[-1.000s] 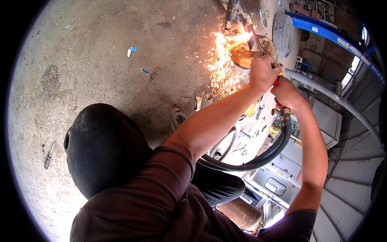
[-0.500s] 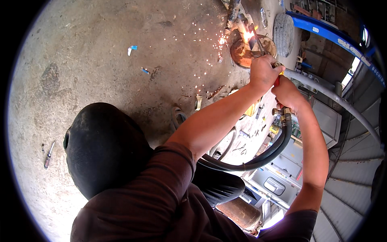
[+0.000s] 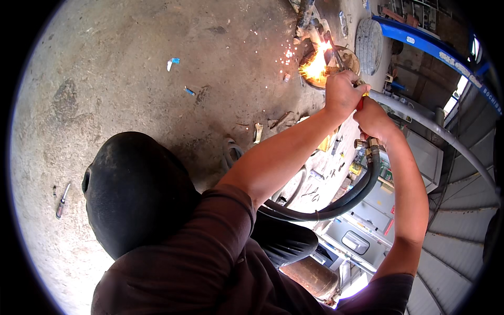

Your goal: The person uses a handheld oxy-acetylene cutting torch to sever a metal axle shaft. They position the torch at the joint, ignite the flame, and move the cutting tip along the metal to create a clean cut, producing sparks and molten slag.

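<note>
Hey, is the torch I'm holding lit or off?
Lit: a bright glow and sparks show by the tip of the torch, gripped by the left hand and right hand.

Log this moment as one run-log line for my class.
left hand: grips torch; right hand: grips torch; hoses: run from torch's rear; sparks: flying by round metal; tyre: beside round metal

Room over left floor [image 3: 131,79], sparks [image 3: 314,68] and tire [image 3: 369,46] blocking ahead, hoses [image 3: 346,205] below
</note>
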`<state>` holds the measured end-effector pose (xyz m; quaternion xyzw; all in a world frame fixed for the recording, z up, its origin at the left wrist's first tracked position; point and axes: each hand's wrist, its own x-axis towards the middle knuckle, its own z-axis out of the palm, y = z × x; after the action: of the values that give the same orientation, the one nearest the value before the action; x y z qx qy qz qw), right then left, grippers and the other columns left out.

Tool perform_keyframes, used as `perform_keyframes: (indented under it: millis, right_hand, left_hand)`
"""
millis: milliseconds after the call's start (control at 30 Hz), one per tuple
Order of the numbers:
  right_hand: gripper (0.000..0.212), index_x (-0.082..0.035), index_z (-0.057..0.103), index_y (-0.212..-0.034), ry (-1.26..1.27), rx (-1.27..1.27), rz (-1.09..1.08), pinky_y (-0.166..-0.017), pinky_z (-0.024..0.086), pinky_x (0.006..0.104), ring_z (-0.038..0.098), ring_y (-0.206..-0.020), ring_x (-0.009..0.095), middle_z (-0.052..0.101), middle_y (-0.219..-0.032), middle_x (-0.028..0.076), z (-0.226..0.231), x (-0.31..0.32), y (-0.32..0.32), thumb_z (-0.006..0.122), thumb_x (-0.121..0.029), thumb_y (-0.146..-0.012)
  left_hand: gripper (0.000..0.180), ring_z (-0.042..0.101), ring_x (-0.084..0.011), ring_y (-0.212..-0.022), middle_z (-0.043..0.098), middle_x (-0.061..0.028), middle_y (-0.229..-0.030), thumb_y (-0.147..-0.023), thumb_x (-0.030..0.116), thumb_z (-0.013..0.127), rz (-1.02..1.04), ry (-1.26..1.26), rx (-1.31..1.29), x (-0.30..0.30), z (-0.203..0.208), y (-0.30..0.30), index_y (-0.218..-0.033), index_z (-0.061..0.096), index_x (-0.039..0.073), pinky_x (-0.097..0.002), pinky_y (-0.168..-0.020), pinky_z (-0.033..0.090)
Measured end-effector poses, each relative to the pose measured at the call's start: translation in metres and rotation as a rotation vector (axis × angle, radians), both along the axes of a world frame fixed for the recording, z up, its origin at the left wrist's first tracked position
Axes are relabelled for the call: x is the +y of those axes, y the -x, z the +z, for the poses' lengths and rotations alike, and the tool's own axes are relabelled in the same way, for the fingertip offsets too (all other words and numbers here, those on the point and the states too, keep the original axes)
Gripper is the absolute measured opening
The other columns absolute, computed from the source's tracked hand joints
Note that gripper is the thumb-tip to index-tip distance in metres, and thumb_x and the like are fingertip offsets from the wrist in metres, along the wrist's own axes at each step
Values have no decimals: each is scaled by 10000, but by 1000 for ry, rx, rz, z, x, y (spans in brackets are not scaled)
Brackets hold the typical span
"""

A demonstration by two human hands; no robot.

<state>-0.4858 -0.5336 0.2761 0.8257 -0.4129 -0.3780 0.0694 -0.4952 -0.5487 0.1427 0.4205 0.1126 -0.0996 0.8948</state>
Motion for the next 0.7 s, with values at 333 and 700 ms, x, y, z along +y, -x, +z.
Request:
perform_keyframes:
  millis: [333,700]
  right_hand:
    - [227,30,496,-1124,8,-22,20,-430,496,369,595,-549,202,578,-769,110,-1,-6,1,516,-9,-901]
    - [235,6,499,-1139,20,-13,-11,-437,484,364,575,-559,192,568,-799,99,-1,3,-3,502,-16,-905]
  left_hand:
    - [334,687,-344,-672,699,-214,-740,-668,201,916,-44,34,26,0,0,-1,-796,726,-42,-411,-670,536]
    - [340,693,-362,-679,711,-215,-763,-678,208,911,-44,75,55,-1,-1,-2,-825,736,-43,-406,-674,544]
